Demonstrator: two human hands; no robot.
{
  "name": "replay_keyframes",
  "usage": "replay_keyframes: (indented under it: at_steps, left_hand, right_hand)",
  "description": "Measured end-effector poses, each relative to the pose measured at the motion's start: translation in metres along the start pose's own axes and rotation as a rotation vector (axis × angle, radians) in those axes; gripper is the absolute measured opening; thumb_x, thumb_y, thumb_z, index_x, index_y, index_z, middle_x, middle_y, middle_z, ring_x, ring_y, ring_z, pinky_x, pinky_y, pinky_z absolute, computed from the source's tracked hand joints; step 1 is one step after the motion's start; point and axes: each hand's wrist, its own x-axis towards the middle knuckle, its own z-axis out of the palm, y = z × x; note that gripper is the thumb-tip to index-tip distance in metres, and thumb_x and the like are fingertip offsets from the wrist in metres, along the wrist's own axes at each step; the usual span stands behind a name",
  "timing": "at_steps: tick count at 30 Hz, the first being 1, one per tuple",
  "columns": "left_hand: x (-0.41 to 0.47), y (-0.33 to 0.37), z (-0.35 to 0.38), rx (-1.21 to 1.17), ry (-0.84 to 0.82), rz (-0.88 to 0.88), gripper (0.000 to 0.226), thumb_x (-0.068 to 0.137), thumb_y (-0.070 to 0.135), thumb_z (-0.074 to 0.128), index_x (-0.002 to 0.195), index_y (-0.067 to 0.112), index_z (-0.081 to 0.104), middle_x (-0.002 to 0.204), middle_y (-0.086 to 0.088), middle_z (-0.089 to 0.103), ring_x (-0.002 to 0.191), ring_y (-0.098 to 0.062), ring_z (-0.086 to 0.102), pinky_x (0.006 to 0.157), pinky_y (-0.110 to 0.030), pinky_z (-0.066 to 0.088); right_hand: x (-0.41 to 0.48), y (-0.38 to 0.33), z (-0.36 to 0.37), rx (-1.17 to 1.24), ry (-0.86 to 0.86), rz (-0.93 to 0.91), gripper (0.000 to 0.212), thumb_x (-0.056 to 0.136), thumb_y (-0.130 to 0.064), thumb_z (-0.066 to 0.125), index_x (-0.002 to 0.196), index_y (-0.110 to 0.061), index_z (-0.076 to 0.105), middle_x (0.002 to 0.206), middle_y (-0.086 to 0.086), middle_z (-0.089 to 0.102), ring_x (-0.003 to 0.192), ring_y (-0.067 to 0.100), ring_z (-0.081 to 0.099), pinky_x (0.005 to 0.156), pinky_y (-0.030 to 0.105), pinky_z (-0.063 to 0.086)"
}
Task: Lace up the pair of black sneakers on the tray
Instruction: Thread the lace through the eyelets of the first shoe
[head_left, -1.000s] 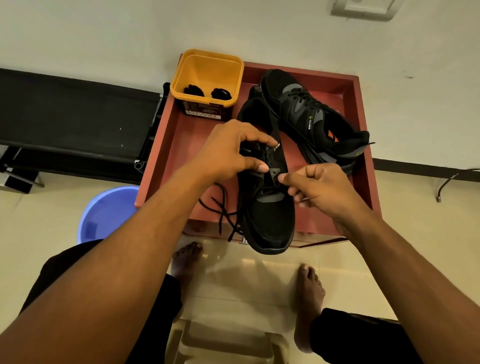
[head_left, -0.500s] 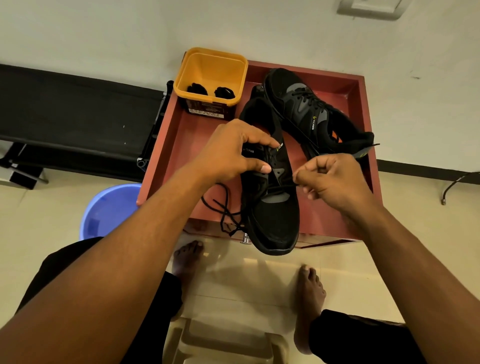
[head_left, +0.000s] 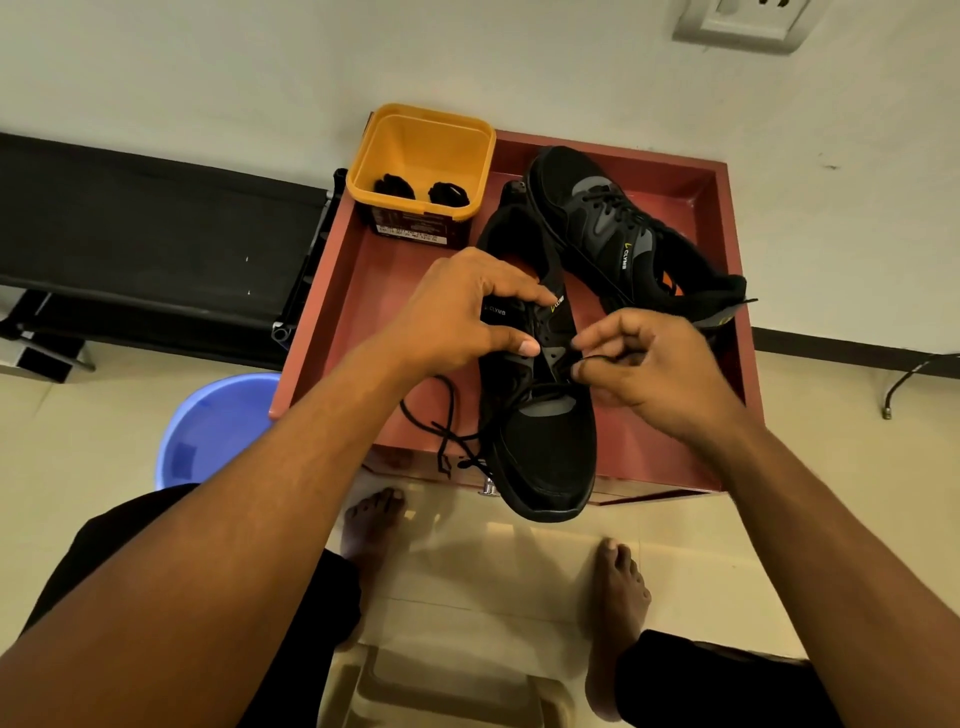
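A black sneaker (head_left: 545, 447) lies on the red tray (head_left: 363, 291), its toe jutting over the tray's near edge. My left hand (head_left: 457, 312) grips its upper around the tongue, thumb on the eyelet row. My right hand (head_left: 654, 369) pinches one end of the black lace (head_left: 441, 421) just right of the eyelets. The lace's other end trails loose off the shoe's left side. The second black sneaker (head_left: 618, 234), with its lace threaded through, lies tilted at the tray's back right.
A yellow tub (head_left: 421, 150) holding two black bundles stands at the tray's back left. A blue bucket (head_left: 213, 426) sits on the floor to the left, a black bench (head_left: 145, 244) behind it. My bare feet and a stool are below.
My right hand drew the lace end out to the right, then came back toward the eyelets. The left hand has kept its grip on the shoe.
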Motion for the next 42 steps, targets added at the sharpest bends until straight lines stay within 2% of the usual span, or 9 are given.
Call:
replay_keyframes:
  at_steps: [6, 11, 16, 20, 25, 30, 35, 39, 42]
  left_hand:
    - [0.000, 0.000, -0.001, 0.009, -0.010, -0.006, 0.053, 0.068, 0.030, 0.093, 0.118, 0.033, 0.076, 0.116, 0.019, 0.071, 0.118, 0.004, 0.051, 0.099, -0.007, 0.036]
    - [0.001, 0.000, 0.000, 0.019, -0.019, -0.014, 0.053, 0.068, 0.032, 0.093, 0.118, 0.034, 0.076, 0.117, 0.019, 0.070, 0.118, 0.004, 0.052, 0.099, -0.011, 0.037]
    - [0.000, 0.001, 0.000, 0.010, -0.020, -0.014, 0.053, 0.069, 0.031, 0.093, 0.119, 0.035, 0.075, 0.117, 0.020, 0.070, 0.119, 0.004, 0.051, 0.100, -0.012, 0.037]
    - [0.000, 0.001, -0.001, 0.024, -0.020, -0.009, 0.053, 0.069, 0.032, 0.093, 0.119, 0.035, 0.075, 0.117, 0.019, 0.071, 0.118, 0.004, 0.051, 0.099, -0.013, 0.037]
    - [0.000, 0.001, -0.001, 0.020, -0.020, -0.012, 0.053, 0.069, 0.031, 0.093, 0.119, 0.034, 0.075, 0.117, 0.019, 0.071, 0.120, 0.002, 0.051, 0.101, -0.014, 0.038]
    - [0.000, 0.000, 0.000, 0.032, -0.019, -0.008, 0.054, 0.069, 0.033, 0.093, 0.120, 0.035, 0.075, 0.117, 0.020, 0.070, 0.119, 0.005, 0.050, 0.099, -0.009, 0.036]
    - [-0.001, 0.000, 0.000, 0.027, -0.011, 0.002, 0.054, 0.069, 0.031, 0.093, 0.120, 0.035, 0.075, 0.117, 0.021, 0.070, 0.120, 0.005, 0.050, 0.100, -0.009, 0.036]
    - [0.000, -0.002, -0.001, 0.041, -0.013, 0.024, 0.053, 0.070, 0.031, 0.092, 0.120, 0.032, 0.076, 0.117, 0.019, 0.070, 0.114, 0.016, 0.047, 0.097, -0.001, 0.032]
    - [0.000, -0.001, 0.000, 0.040, -0.011, 0.029, 0.053, 0.070, 0.031, 0.092, 0.120, 0.032, 0.076, 0.117, 0.018, 0.071, 0.114, 0.017, 0.046, 0.096, -0.001, 0.031]
  right_hand:
    - [0.006, 0.007, -0.014, -0.084, 0.140, -0.038, 0.010, 0.087, -0.009, 0.078, 0.081, -0.018, 0.078, 0.072, 0.001, 0.072, 0.058, 0.002, 0.063, 0.056, 0.014, 0.051]
    - [0.000, 0.004, 0.003, -0.029, -0.051, -0.075, 0.014, 0.087, -0.006, 0.080, 0.092, -0.018, 0.079, 0.078, 0.004, 0.075, 0.071, 0.019, 0.072, 0.067, 0.028, 0.059]
    - [0.006, 0.009, -0.023, -0.090, 0.160, -0.107, 0.012, 0.085, -0.009, 0.078, 0.083, -0.021, 0.078, 0.075, -0.002, 0.072, 0.065, 0.003, 0.063, 0.064, 0.018, 0.050]
    - [-0.003, 0.003, -0.001, -0.070, -0.028, -0.124, 0.016, 0.084, -0.006, 0.080, 0.095, -0.018, 0.079, 0.083, -0.001, 0.074, 0.072, 0.006, 0.069, 0.065, 0.016, 0.054]
    - [0.005, 0.006, -0.019, -0.106, 0.138, -0.162, 0.014, 0.083, -0.007, 0.080, 0.081, -0.020, 0.079, 0.074, -0.005, 0.074, 0.070, 0.010, 0.069, 0.065, 0.019, 0.054]
    - [-0.004, 0.002, -0.002, -0.093, -0.040, -0.179, 0.013, 0.085, -0.004, 0.080, 0.091, -0.015, 0.080, 0.082, 0.000, 0.076, 0.074, 0.010, 0.072, 0.065, 0.021, 0.059]
    - [0.002, 0.004, -0.021, -0.149, 0.101, -0.214, 0.015, 0.083, -0.005, 0.079, 0.084, -0.020, 0.078, 0.077, -0.006, 0.074, 0.071, 0.005, 0.069, 0.065, 0.014, 0.052]
    - [-0.003, 0.002, -0.005, -0.110, -0.062, -0.228, 0.017, 0.084, -0.004, 0.080, 0.093, -0.019, 0.079, 0.083, -0.004, 0.076, 0.077, 0.008, 0.072, 0.069, 0.025, 0.061]
    - [-0.001, 0.004, -0.008, -0.163, 0.000, -0.269, 0.014, 0.083, -0.006, 0.080, 0.086, -0.020, 0.079, 0.079, -0.005, 0.075, 0.073, 0.010, 0.072, 0.069, 0.026, 0.061]
